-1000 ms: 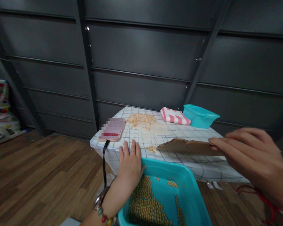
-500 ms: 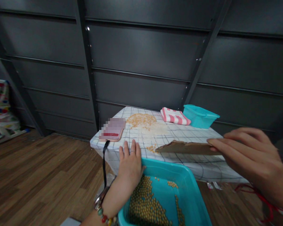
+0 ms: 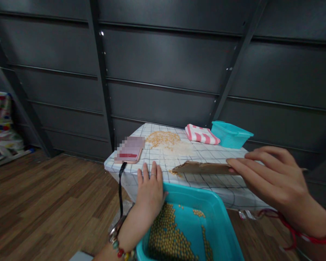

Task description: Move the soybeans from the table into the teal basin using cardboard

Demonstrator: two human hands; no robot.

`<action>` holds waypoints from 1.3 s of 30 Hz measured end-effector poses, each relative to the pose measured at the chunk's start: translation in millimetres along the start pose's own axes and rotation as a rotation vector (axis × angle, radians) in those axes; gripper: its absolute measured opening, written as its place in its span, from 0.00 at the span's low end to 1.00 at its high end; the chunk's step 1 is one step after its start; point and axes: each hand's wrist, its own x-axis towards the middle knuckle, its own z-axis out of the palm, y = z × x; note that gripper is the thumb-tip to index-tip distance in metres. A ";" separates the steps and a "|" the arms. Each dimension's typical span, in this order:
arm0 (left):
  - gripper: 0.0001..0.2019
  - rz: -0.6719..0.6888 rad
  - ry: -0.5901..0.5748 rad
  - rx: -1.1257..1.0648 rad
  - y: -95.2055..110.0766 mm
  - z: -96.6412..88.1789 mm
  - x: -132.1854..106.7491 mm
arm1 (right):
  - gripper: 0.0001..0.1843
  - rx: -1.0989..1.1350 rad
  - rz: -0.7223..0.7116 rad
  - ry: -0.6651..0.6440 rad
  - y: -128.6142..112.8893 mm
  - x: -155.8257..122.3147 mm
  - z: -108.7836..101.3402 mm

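My right hand [image 3: 271,177] pinches one end of a flat strip of cardboard [image 3: 205,168], held low over the front of the table. The strip's far end meets a few soybeans [image 3: 174,172] on the checked cloth and partly covers them. My left hand [image 3: 150,188] lies with fingers spread at the table's front edge, its thumb at the rim of a turquoise basin [image 3: 198,191]. Many soybeans [image 3: 168,235] lie inside this basin, mostly on its left side. A larger pile of yellow, split-looking beans [image 3: 163,137] with pale powder sits farther back.
A phone [image 3: 130,149] with a black strap lies on the checked tablecloth [image 3: 157,156] at left. At the back right are a folded pink-striped towel [image 3: 202,134] and a smaller turquoise bin [image 3: 230,136]. A dark panelled wall [image 3: 163,54] stands behind the table.
My right hand has moved left with the cardboard, whose tip now covers part of the small group of soybeans. My left hand and the basin have stayed in place.
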 end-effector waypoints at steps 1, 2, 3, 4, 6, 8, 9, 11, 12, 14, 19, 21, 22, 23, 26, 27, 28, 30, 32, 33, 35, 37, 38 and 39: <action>0.36 0.000 0.002 0.002 0.1 -0.4 -0.5 | 0.11 0.008 0.002 -0.003 -0.5 1.2 0.0; 0.36 0.001 0.004 0.002 0.2 -0.8 -0.9 | 0.11 0.017 0.001 -0.008 -1.0 2.0 -0.4; 0.36 0.001 0.007 0.002 0.2 -1.2 -1.3 | 0.11 0.025 -0.002 -0.007 -1.3 2.2 -1.0; 0.36 0.002 0.008 0.002 0.2 -1.5 -1.6 | 0.12 0.031 -0.005 -0.005 -1.5 2.1 -1.8; 0.36 0.004 0.007 0.000 -0.1 -1.9 -1.7 | 0.12 0.048 -0.004 0.001 -1.5 0.9 -3.2; 0.36 0.004 0.006 -0.003 -0.3 -2.0 -1.6 | 0.12 0.069 0.014 -0.008 -0.9 -0.8 -3.8; 0.36 0.003 0.005 -0.004 -0.3 -2.1 -1.6 | 0.12 0.077 0.021 -0.011 -0.4 -1.6 -3.7; 0.36 0.002 0.003 -0.003 -0.1 -2.5 -1.7 | 0.13 0.080 0.025 -0.004 0.4 -2.9 -2.8; 0.35 0.000 0.001 0.000 0.1 -2.8 -1.8 | 0.13 0.075 0.023 0.003 0.7 -3.3 -1.9; 0.35 -0.001 -0.004 0.003 0.7 -3.3 -2.3 | 0.14 0.071 0.023 0.016 0.9 -3.9 0.0; 0.35 -0.001 0.007 0.017 1.6 -2.9 -2.1 | 0.13 0.086 0.029 0.019 0.2 -3.9 2.4; 0.35 0.000 0.014 0.026 1.6 -2.4 -1.7 | 0.12 0.077 0.030 0.020 -0.1 -3.0 1.9; 0.35 0.001 0.015 0.028 1.7 -2.4 -1.6 | 0.12 0.067 0.030 0.022 -0.2 -2.4 1.6; 0.35 0.001 0.015 0.029 1.7 -2.6 -1.6 | 0.11 0.056 0.030 0.025 -0.3 -1.6 1.5; 0.35 -0.003 0.005 0.024 2.3 -4.5 -2.3 | 0.10 0.038 0.021 0.050 -1.1 1.0 2.4; 0.35 -0.004 0.002 0.020 2.6 -5.3 -2.7 | 0.10 0.041 0.019 0.053 -1.4 1.7 3.0; 0.35 -0.004 -0.001 0.016 2.8 -6.0 -3.0 | 0.10 0.047 0.016 0.057 -1.8 2.2 3.7; 0.35 -0.003 -0.001 0.012 3.1 -6.8 -3.5 | 0.10 0.065 0.022 0.057 -2.6 2.8 4.7; 0.35 -0.003 0.003 0.016 2.9 -6.6 -3.6 | 0.10 0.082 0.030 0.054 -3.2 2.3 4.6; 0.35 -0.003 0.007 0.022 2.7 -6.1 -3.5 | 0.10 0.093 0.036 0.055 -3.4 1.6 3.8; 0.35 -0.004 0.013 0.032 2.1 -4.7 -3.1 | 0.10 0.125 0.062 0.046 -3.4 -0.5 1.2; 0.35 -0.004 0.018 0.035 1.5 -3.3 -2.4 | 0.10 0.162 0.100 0.026 -2.8 -3.4 -2.4; 0.35 -0.001 0.022 0.035 1.3 -2.8 -2.0 | 0.09 0.178 0.121 0.017 -2.4 -4.9 -4.4; 0.35 0.001 0.027 0.036 1.1 -2.4 -1.7 | 0.09 0.191 0.141 0.006 -2.0 -6.2 -6.3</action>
